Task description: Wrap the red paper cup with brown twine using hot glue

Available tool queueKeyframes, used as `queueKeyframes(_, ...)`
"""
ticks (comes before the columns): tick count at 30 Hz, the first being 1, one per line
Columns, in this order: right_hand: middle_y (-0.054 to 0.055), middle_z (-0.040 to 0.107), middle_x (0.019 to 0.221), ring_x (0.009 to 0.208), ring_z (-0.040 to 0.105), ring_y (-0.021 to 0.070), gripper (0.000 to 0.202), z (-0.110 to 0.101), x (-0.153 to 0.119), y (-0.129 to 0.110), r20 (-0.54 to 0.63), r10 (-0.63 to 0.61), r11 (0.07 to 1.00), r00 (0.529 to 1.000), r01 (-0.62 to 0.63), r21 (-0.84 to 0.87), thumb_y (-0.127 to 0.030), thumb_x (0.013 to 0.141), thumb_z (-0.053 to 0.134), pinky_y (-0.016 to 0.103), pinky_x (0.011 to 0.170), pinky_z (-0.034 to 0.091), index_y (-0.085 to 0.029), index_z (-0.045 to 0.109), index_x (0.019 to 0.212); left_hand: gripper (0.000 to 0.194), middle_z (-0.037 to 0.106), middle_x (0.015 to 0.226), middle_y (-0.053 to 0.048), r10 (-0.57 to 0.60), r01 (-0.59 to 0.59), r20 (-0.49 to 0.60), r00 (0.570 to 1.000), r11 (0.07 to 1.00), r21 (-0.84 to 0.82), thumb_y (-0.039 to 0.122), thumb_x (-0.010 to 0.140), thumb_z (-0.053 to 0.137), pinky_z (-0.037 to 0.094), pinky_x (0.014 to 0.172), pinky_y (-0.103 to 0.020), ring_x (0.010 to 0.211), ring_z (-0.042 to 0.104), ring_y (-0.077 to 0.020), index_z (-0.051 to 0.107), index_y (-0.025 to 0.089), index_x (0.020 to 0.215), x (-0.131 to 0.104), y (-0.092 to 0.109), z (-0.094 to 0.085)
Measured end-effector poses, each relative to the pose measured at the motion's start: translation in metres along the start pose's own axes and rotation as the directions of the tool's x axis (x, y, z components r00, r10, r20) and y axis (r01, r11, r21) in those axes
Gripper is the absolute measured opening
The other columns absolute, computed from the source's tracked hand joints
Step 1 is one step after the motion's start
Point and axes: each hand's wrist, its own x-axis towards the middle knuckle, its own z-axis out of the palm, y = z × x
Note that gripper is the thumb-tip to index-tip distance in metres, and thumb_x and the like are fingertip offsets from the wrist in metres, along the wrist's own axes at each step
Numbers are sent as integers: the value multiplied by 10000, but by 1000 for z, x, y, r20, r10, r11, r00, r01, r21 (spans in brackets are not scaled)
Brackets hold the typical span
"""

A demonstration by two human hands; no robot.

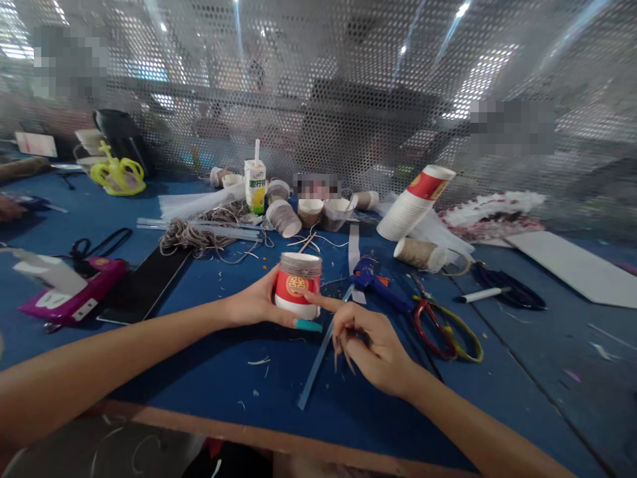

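Note:
A red and white paper cup (293, 307) with a gold emblem stands upright in my left hand (256, 299). Grey-brown twine is wound around its upper part, just under the rim. My left fingers wrap the cup's side, the thumb with its long teal nail lying across the front near the base. From the right, my right hand (368, 338) reaches over with its index finger stretched out to the front of the cup. Its other fingers are loosely curled, and nothing shows in them. A clear glue stick (318, 365) lies on the table between the hands.
Right of the cup lie a blue glue gun (381, 285) and red-and-yellow scissors (442, 332). Behind are tangled twine (194, 236), a drink carton (255, 186), wrapped cups and a leaning cup stack (411, 206). A magenta power strip (79, 292) sits left; a perforated screen (298, 93) rises behind.

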Motion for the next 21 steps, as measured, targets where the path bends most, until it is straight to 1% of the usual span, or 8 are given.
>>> queueKeyframes(2,78,736,995,406,537,63,228,0,0,1,-22,-10,999,1000,9,-34,0,699,405,208,399,445,-211,485,726,798,697,959,-54,2,-2,18,1000,1000,0,121,465,878,509,873,-445,898,685,-245,472,176,1149,0,0,0)
queueKeyframes(4,24,715,771,405,527,75,243,-1,0,3,-68,-9,998,998,4,-68,6,703,399,200,397,428,-218,488,730,795,700,957,-57,12,-12,28,1000,1000,4,132,466,881,496,891,-452,901,683,-243,475,169,1149,0,1,0)
queueKeyframes(6,-37,606,568,388,507,83,254,-3,0,4,-113,-16,996,993,7,-86,7,706,391,196,394,412,-224,494,729,789,702,958,-56,15,-16,29,999,1000,12,132,465,881,490,893,-441,895,680,-231,478,167,1143,0,1,0)
queueKeyframes(7,-53,564,529,377,497,83,251,-3,0,4,-129,-17,996,992,6,-86,3,709,389,194,390,406,-224,494,725,788,702,959,-55,16,-16,26,1000,1000,19,132,464,881,491,886,-433,890,679,-225,480,166,1141,0,2,0)
queueKeyframes(8,-57,548,525,366,490,79,244,-4,0,4,-140,-16,996,990,4,-85,-2,712,391,193,382,396,-223,494,721,788,701,962,-56,14,-15,23,1000,1000,27,132,463,881,491,879,-429,889,677,-223,481,166,1141,0,2,0)
queueKeyframes(13,-36,585,576,349,487,71,230,-5,-1,5,-190,-2,994,982,-19,-111,-7,689,400,187,343,346,-213,502,683,785,706,968,-63,18,-18,22,1000,999,29,114,463,875,499,846,-405,876,675,-217,495,162,1149,1,1,-3)
queueKeyframes(17,-24,578,527,397,545,103,220,-6,-1,3,-238,-17,991,971,-16,-133,-19,691,409,188,338,310,-214,494,634,764,708,962,-53,57,-57,48,997,998,4,115,466,871,501,841,-376,867,671,-202,521,167,1143,2,0,-3)
queueKeyframes(21,-12,597,512,456,605,134,232,-8,0,1,-281,-31,989,959,-11,-146,-13,673,412,199,368,327,-214,502,601,783,709,979,-65,56,-57,52,997,998,14,126,477,871,504,843,-381,881,670,-210,515,165,1173,2,0,-4)
